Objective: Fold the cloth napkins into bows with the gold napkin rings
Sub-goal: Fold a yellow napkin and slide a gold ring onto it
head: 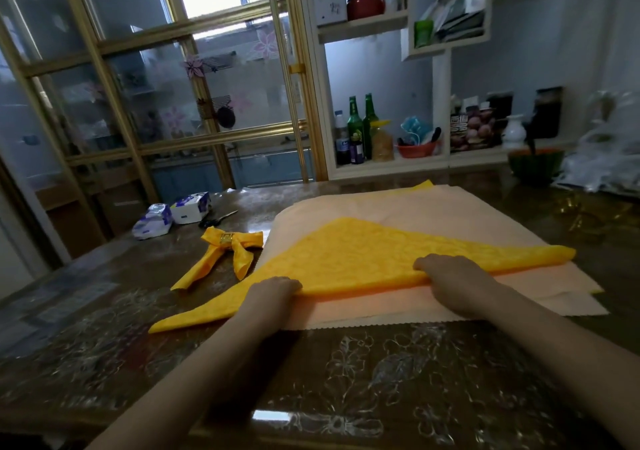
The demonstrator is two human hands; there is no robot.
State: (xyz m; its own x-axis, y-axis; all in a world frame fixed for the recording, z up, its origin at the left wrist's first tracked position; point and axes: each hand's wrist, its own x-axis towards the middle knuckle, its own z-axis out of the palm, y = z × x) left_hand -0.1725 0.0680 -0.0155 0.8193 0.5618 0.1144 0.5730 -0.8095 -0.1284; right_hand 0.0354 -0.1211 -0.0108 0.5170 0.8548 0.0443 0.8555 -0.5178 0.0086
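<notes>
At the centre of the frame, our left hand (273,288) and right hand (450,276) had fingers curled round the near edge of the yellow napkin (363,252). We judged the pale cloth (381,207) beneath could drag along unnoticed, skewing the fold.

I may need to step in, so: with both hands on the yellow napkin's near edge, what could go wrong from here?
1. The yellow napkin lies directly on the peach cloths; the left hand and right hand gripping its near edge may drag the top one along.
2. Its left tip lies off the stack on the table, so the fold may skew.
3. The finished bow lies close by and could get brushed.
</notes>
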